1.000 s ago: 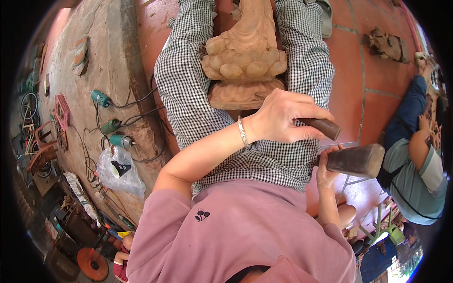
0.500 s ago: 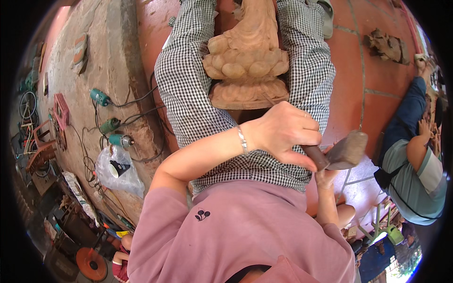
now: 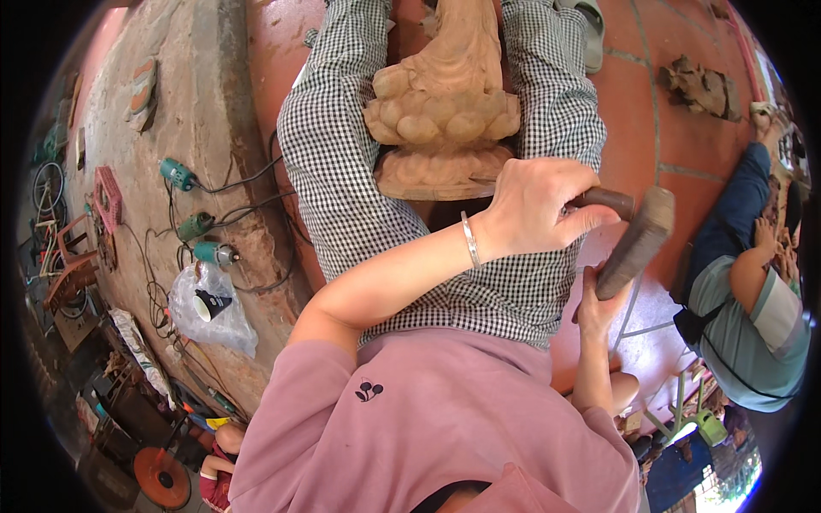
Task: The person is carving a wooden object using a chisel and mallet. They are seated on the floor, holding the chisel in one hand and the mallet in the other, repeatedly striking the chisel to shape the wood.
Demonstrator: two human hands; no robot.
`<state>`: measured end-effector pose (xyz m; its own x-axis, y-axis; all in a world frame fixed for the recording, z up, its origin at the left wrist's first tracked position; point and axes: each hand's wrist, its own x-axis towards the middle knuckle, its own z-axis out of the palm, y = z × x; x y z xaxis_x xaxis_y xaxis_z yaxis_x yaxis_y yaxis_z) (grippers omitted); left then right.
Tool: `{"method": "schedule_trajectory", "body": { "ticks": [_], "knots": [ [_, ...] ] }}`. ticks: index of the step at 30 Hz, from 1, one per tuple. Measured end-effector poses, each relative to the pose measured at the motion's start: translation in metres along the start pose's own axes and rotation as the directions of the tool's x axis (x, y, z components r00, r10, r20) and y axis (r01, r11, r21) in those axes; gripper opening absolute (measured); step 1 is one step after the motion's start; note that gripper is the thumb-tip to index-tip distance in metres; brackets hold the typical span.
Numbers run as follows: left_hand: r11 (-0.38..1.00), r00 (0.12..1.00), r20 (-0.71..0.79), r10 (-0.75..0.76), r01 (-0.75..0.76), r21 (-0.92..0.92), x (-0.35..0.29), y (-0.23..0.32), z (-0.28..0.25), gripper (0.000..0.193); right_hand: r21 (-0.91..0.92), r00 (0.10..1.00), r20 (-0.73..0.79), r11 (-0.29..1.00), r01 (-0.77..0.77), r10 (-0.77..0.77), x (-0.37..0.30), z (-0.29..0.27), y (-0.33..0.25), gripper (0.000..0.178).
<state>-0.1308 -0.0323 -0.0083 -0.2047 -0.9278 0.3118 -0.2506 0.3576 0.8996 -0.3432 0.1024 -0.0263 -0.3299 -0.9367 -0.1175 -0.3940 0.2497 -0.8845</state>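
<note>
A carved wooden statue (image 3: 445, 120) with a lotus-petal base lies between my legs. My left hand (image 3: 547, 203) is closed round a chisel (image 3: 609, 202); its brown handle sticks out to the right past my thumb, and its thin blade points left to the lower rim of the statue's base. My right hand (image 3: 601, 309) grips a wooden mallet (image 3: 640, 244), partly hidden behind the mallet's block-shaped head. That head stands tilted at the butt of the chisel handle; whether they touch I cannot tell.
On the stone ledge to the left lie several green power tools (image 3: 178, 173) with black cords, and a clear plastic bag (image 3: 205, 316) with a cup. A rough wood piece (image 3: 701, 85) rests on the red tiles at the right. Another person (image 3: 753, 291) sits at the far right.
My left hand has shifted right and slightly up, and the chisel handle has swung from slanting downward to pointing right. The mallet head has turned more upright, its top higher.
</note>
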Motion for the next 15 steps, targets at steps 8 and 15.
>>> {"method": "schedule_trajectory", "body": {
  "ticks": [8, 15],
  "knots": [
    [1.0, 0.999, 0.028, 0.021, -0.02, -0.021, -0.003, 0.0, -0.004, 0.038, 0.094, 0.999, 0.022, 0.994, -0.048, 0.046, -0.004, 0.004, -0.001, 0.042],
    [0.999, 0.998, 0.056, -0.002, 0.004, -0.046, -0.003, 0.0, -0.009, 0.04, -0.001, 0.993, 0.067, 0.995, 0.097, -0.097, -0.003, -0.001, 0.015, 0.046]
  ]
}}
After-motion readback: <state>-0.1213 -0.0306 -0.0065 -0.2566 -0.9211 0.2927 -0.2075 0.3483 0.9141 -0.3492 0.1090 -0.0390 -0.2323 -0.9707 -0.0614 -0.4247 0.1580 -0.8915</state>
